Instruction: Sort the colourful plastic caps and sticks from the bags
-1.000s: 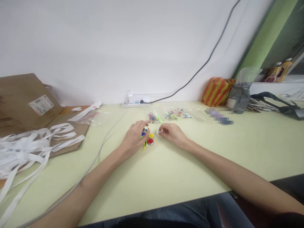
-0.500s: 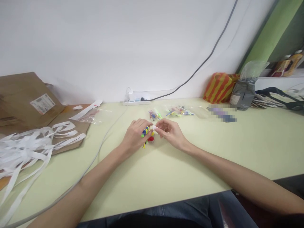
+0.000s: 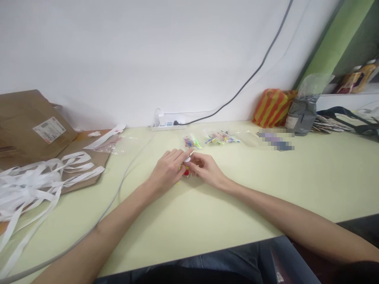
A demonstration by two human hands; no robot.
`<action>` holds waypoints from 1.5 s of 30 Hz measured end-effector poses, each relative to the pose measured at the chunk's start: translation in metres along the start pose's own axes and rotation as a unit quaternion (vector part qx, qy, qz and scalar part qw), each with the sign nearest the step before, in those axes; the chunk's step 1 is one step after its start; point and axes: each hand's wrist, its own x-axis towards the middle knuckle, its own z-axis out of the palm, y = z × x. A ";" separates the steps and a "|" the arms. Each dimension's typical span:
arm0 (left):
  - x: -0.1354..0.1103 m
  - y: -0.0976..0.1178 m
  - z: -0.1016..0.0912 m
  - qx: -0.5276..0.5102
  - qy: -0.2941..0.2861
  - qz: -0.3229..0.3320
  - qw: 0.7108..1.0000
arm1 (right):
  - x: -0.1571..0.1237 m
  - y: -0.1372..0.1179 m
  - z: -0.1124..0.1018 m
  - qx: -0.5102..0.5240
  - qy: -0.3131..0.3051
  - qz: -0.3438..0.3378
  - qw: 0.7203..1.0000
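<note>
My right hand (image 3: 205, 169) pinches a small white plastic piece (image 3: 187, 159) in its fingertips, just beside the fingers of my left hand (image 3: 167, 169). My left hand curls over a small cluster of coloured plastic parts, mostly hidden. A red round part (image 3: 186, 172) and a bit of yellow show between my hands. Ahead of my fingertips lie two clear plastic bags of colourful small parts (image 3: 192, 142) (image 3: 220, 138).
A white power strip (image 3: 167, 126) stands against the wall, with a dark cable rising from it. Tangled white strips (image 3: 29, 185) and brown cardboard (image 3: 32, 126) lie at the left. A striped orange bag (image 3: 274, 108) and a grey bag (image 3: 302, 114) stand at the back right.
My hands have come together over the small parts. The white piece has gone up from the table into my right fingertips and now sits above the red part, which my hands largely cover.
</note>
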 end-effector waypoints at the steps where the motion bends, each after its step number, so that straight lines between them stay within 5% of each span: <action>1: 0.000 0.001 -0.001 -0.003 -0.006 0.005 1.000 | 0.000 0.000 0.000 -0.005 0.003 -0.004 1.000; 12: -0.002 -0.011 -0.005 -0.042 0.016 -0.014 0.999 | 0.001 0.001 -0.004 -0.116 -0.001 -0.057 0.992; 16: -0.004 -0.022 -0.009 -0.022 0.058 -0.091 0.994 | 0.011 0.017 -0.017 -0.239 0.037 -0.085 0.967; 21: -0.009 -0.033 -0.011 -0.069 0.078 -0.198 0.975 | 0.021 0.035 -0.028 -0.353 -0.022 -0.038 0.935; 30: -0.009 -0.025 0.002 -0.086 0.018 -0.196 0.977 | 0.034 0.041 -0.018 -0.356 -0.039 -0.059 0.932; 45: -0.006 -0.024 0.002 -0.113 0.030 -0.214 0.970 | 0.032 0.042 -0.023 -0.388 -0.069 -0.076 0.916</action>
